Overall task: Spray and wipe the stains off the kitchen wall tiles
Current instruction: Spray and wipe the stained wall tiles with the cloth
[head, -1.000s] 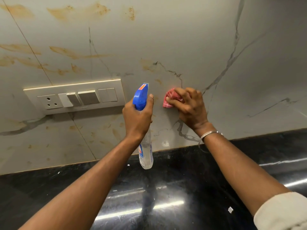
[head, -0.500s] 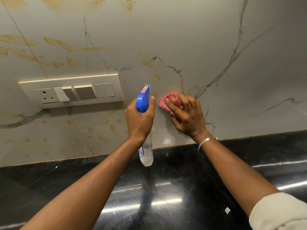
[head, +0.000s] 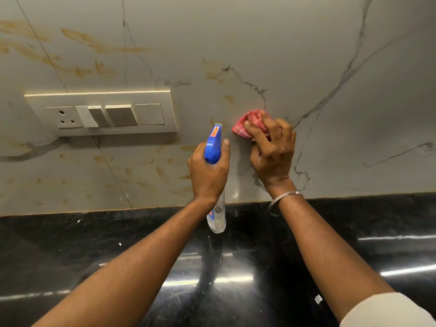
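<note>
Cloth [head: 247,128] edged rightward on stained tiles [head: 236,43] above counter [head: 70,256].

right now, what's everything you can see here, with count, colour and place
wall tiles: several, pale grey with dark veins, across the back
switch panel: one, cream, on the wall at left
stains: many, orange-brown, mostly on the left tiles, above and below the switch panel
countertop: one, glossy black, below the tiles
scrap: one, white, on the countertop at lower right
spray bottle: one, clear with blue head, held upright near the wall, centre
cloth: one, red checked, bunched against the wall right of the bottle
bangle: one, silver, right wrist
sleeve: one, cream, right forearm, bottom corner
left grip: one, bare hand, round the spray bottle's neck
right grip: one, bare hand, clutching the cloth
</note>
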